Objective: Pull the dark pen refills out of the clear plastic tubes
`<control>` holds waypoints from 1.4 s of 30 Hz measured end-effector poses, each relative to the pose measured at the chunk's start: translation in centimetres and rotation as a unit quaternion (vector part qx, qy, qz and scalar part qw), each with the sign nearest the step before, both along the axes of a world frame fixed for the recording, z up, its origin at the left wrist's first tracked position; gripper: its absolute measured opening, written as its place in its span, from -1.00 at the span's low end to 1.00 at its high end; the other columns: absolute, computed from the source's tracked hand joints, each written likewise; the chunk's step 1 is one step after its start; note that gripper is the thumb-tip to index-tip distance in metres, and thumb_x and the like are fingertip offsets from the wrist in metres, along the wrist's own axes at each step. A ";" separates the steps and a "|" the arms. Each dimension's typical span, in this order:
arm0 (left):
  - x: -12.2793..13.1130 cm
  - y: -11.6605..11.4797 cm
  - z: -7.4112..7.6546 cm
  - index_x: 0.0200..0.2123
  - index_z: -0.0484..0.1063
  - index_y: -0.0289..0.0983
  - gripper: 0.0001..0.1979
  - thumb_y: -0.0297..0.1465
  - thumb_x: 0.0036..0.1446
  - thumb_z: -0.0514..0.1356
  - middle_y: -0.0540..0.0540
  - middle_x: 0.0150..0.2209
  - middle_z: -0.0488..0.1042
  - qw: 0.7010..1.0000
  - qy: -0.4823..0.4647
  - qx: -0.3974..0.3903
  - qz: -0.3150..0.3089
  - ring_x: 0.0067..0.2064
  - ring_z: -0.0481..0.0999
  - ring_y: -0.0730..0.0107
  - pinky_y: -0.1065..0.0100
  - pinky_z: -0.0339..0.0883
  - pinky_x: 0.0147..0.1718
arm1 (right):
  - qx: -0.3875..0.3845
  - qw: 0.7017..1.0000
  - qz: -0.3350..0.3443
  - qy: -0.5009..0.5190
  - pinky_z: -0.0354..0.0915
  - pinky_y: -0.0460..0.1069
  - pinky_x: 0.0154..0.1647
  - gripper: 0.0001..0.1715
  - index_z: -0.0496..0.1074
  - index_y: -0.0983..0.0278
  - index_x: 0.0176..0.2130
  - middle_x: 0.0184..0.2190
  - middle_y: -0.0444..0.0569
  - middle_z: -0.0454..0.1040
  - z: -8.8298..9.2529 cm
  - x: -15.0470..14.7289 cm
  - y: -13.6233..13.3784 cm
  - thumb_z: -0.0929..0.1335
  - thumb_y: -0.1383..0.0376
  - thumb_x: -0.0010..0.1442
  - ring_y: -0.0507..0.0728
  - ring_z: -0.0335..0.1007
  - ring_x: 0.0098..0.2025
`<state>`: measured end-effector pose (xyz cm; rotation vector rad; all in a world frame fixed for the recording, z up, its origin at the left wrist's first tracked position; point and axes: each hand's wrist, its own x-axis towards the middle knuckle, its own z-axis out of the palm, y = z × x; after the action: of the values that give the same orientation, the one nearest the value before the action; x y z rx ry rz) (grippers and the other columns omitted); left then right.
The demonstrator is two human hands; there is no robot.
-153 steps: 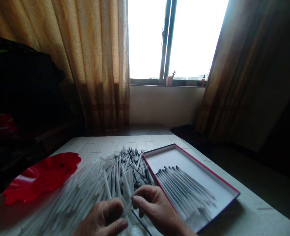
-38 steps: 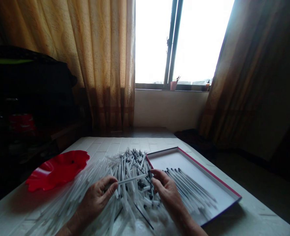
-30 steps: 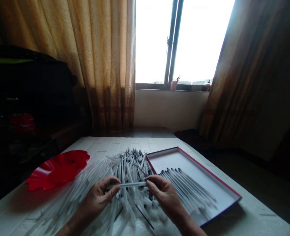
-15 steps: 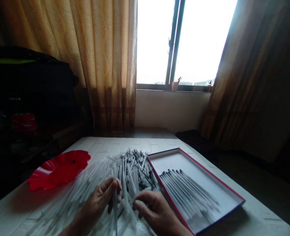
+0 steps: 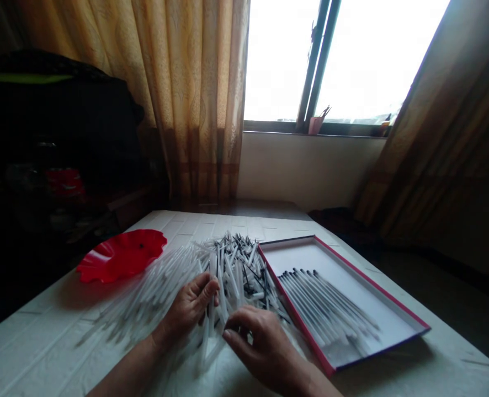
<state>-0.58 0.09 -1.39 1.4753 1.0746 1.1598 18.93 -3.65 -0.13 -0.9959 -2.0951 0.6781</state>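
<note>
My left hand [image 5: 195, 300] pinches a clear plastic pen barrel [image 5: 206, 339] between thumb and fingers, held roughly upright over the pile. Just to its right, my right hand [image 5: 256, 339] is closed, thumb against curled fingers; whatever is between the fingertips is too blurred to make out. Around and beyond both hands spreads a heap of clear barrels [image 5: 161, 275], mixed at its right side with dark, thin pen parts [image 5: 248, 270]. A shallow box lid with red edges [image 5: 377, 275] stands right of the heap, holding a row of dark-tipped pens or refills [image 5: 323, 303].
A red wavy-rimmed dish [image 5: 120, 256] sits at the left on the white brick-patterned table [image 5: 33, 336]. Behind the table are a curtain [image 5: 198, 99], a window and a pink cup [image 5: 315, 125] on the sill. A dark covered object [image 5: 58, 121] stands far left.
The camera view has shifted, so the scene appears higher and further right. My left hand still pinches the barrel; my right hand stays closed close beside it.
</note>
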 end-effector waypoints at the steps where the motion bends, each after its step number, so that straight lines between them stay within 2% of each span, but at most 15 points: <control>1: -0.1 0.0 0.1 -0.39 0.38 -0.26 -0.40 0.21 0.09 0.16 0.10 -0.52 0.37 1.000 0.000 0.004 0.002 -0.71 0.21 0.68 0.58 0.10 -0.76 | 0.001 1.000 -0.006 -0.011 0.23 -0.07 -0.39 -0.84 0.53 0.28 -0.42 -0.50 -0.04 0.51 0.0 0.0 0.0 0.36 0.33 0.16 0.09 0.39 -0.46; 7: -0.4 -0.2 0.8 -0.36 0.43 -0.28 -0.39 0.21 0.06 0.18 0.09 -0.48 0.37 1.000 -0.002 0.016 0.004 -0.70 0.23 0.68 0.57 0.11 -0.77 | 0.023 0.998 -0.053 -0.024 0.22 -0.06 -0.40 -0.81 0.51 0.27 -0.43 -0.52 -0.04 0.51 -0.2 0.5 0.7 0.34 0.33 0.20 0.08 0.39 -0.47; 10: -0.4 -0.3 1.2 -0.31 0.46 -0.28 -0.39 0.21 0.04 0.21 0.09 -0.46 0.38 1.000 -0.003 0.010 0.000 -0.69 0.23 0.69 0.56 0.12 -0.76 | 0.018 0.999 -0.041 -0.015 0.25 -0.06 -0.38 -0.79 0.52 0.27 -0.40 -0.49 -0.02 0.53 -0.1 0.6 0.7 0.32 0.32 0.22 0.09 0.42 -0.46; 16: -0.1 -0.7 2.0 -0.29 0.52 -0.29 -0.44 0.11 -0.05 0.35 0.05 -0.53 0.44 0.999 -0.005 -0.013 -0.041 -0.54 0.44 0.48 0.50 0.28 -0.63 | -0.030 0.998 -0.050 0.026 0.35 -0.02 -0.34 -0.73 0.54 0.31 -0.15 -0.29 0.07 0.62 -0.4 0.6 0.7 0.31 0.26 0.23 0.12 0.49 -0.42; 24: 0.1 -1.3 2.4 -0.25 0.55 -0.29 -0.50 0.03 -0.03 0.39 -0.01 -0.44 0.53 0.995 -0.044 -0.043 -0.081 -0.43 0.50 0.43 0.43 0.37 -0.45 | -0.047 0.999 -0.003 0.008 0.34 -0.04 -0.32 -0.74 0.55 0.26 -0.13 -0.28 0.02 0.62 -0.4 -0.1 0.1 0.38 0.27 0.17 0.10 0.47 -0.43; 26: 0.1 -1.4 2.2 -0.25 0.55 -0.28 -0.51 0.02 -0.02 0.39 -0.03 -0.41 0.56 0.993 -0.054 -0.048 -0.090 -0.41 0.51 0.41 0.41 0.38 -0.41 | -0.044 0.999 -0.005 -0.006 0.31 -0.05 -0.34 -0.76 0.56 0.25 -0.16 -0.32 0.00 0.61 -0.2 -0.3 0.0 0.39 0.29 0.14 0.09 0.46 -0.44; 29: 0.2 -1.3 2.0 -0.26 0.55 -0.28 -0.52 0.01 -0.02 0.40 -0.06 -0.38 0.58 0.992 -0.063 -0.049 -0.096 -0.39 0.51 0.41 0.43 0.37 -0.42 | -0.042 0.998 -0.015 -0.036 0.21 -0.08 -0.41 -0.89 0.54 0.25 -0.38 -0.48 -0.07 0.55 0.1 -0.3 -0.1 0.37 0.34 0.14 0.07 0.39 -0.49; 32: 0.3 -1.0 1.9 -0.25 0.52 -0.29 -0.49 0.04 -0.01 0.38 -0.07 -0.38 0.57 0.993 -0.066 -0.045 -0.091 -0.42 0.50 0.42 0.46 0.35 -0.50 | -0.046 0.997 -0.026 -0.057 0.10 -0.09 -0.47 -0.79 0.44 0.24 -0.53 -0.59 -0.13 0.45 0.1 -0.1 0.0 0.35 0.34 0.14 0.04 0.28 -0.54; 37: -0.4 -0.3 1.6 -0.18 0.46 -0.27 -0.44 0.10 0.00 0.34 -0.06 -0.34 0.54 0.996 -0.071 -0.030 -0.048 -0.42 0.51 0.40 0.50 0.30 -0.59 | -0.052 0.996 -0.033 -0.071 0.04 -0.07 -0.47 -0.79 0.38 0.24 -0.52 -0.58 -0.14 0.37 -0.1 0.2 0.2 0.32 0.31 0.15 0.05 0.23 -0.52; 42: -0.8 -0.4 1.5 -0.08 0.47 -0.25 -0.43 0.12 0.13 0.21 -0.13 -0.25 0.55 0.996 -0.060 -0.041 -0.042 -0.36 0.53 0.35 0.49 0.29 -0.56 | -0.087 0.996 0.007 -0.031 0.10 -0.09 -0.46 -0.74 0.35 0.23 -0.52 -0.58 -0.16 0.33 0.0 0.0 0.1 0.26 0.32 0.19 0.05 0.26 -0.50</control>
<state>-1.38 -0.32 0.08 1.3567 0.9575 1.1179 18.91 -3.51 -0.13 -1.1099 -2.1259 0.8592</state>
